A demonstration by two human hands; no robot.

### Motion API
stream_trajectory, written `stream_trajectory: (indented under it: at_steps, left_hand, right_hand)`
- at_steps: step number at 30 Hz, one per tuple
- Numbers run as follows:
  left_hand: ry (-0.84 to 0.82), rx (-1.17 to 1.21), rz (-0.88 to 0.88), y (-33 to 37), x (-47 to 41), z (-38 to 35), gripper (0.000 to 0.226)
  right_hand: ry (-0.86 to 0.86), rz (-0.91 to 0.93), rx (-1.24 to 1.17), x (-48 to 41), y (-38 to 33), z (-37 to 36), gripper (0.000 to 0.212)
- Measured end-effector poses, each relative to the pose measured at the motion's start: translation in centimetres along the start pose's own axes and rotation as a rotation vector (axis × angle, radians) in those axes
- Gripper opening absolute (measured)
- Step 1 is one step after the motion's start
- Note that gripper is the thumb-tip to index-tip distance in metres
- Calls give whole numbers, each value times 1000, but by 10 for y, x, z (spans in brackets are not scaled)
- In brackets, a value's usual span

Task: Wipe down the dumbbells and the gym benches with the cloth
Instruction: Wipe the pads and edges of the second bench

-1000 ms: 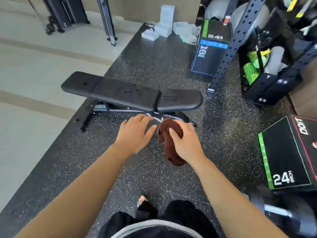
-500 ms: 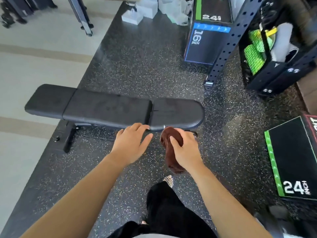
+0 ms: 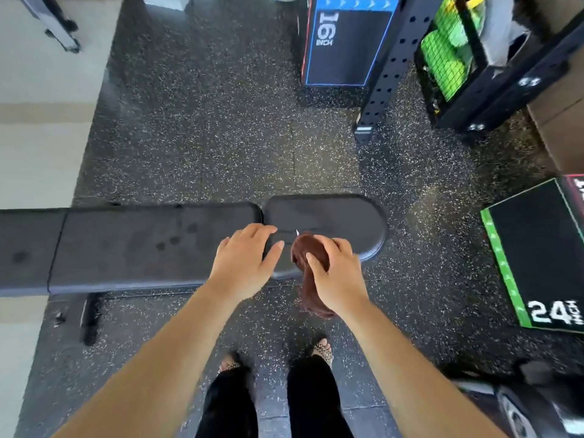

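Note:
A flat black gym bench [image 3: 132,245] lies across the view, its rounded seat pad [image 3: 335,216] at the right end. My right hand [image 3: 338,276] grips a bunched brown cloth [image 3: 308,257] over the seat pad's near edge, and the cloth's tail hangs down past the pad. My left hand [image 3: 245,260] hovers with relaxed fingers over the gap between back pad and seat pad, holding nothing. Part of a dumbbell [image 3: 518,409] shows at the bottom right, blurred.
Black speckled rubber flooring [image 3: 221,128] surrounds the bench. A plyo box marked 16 inch [image 3: 344,42] stands at the back, another marked 24 inch [image 3: 537,257] at the right. A black rack upright [image 3: 388,74] and storage shelf [image 3: 493,77] stand at the back right. My feet [image 3: 322,349] are just short of the bench.
I have stepped closer, so the bench now lies right under my hands. Both hands have moved over the seat pad, the right still holding the cloth.

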State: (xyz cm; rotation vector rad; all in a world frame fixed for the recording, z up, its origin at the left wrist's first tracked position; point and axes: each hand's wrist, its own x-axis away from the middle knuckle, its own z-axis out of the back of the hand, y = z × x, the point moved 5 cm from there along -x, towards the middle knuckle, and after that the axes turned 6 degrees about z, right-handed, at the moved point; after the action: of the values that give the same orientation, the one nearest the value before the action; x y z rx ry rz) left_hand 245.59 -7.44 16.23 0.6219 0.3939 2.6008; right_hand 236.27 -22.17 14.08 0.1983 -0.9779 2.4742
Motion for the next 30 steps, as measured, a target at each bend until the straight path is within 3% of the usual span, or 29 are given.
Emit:
stream_trajectory:
  at_steps: [9, 14, 19, 23, 30]
  left_hand:
    - [27, 90, -133, -9, -103, -99, 47]
    - [103, 108, -309, 14, -155, -176, 45]
    - [273, 33, -460, 13, -207, -221, 51]
    - [399, 162, -510, -1, -228, -232, 50]
    - [417, 188, -561, -4, -220, -237, 46]
  right_hand:
    - [353, -166, 295, -67, 105, -19, 43]
    - [406, -214, 470, -100, 159, -53, 45]
    - [562, -144, 514, -138, 175, -49, 44]
    - [597, -118, 561, -159, 169, -43, 42]
    - [607, 72, 568, -110, 157, -94, 43]
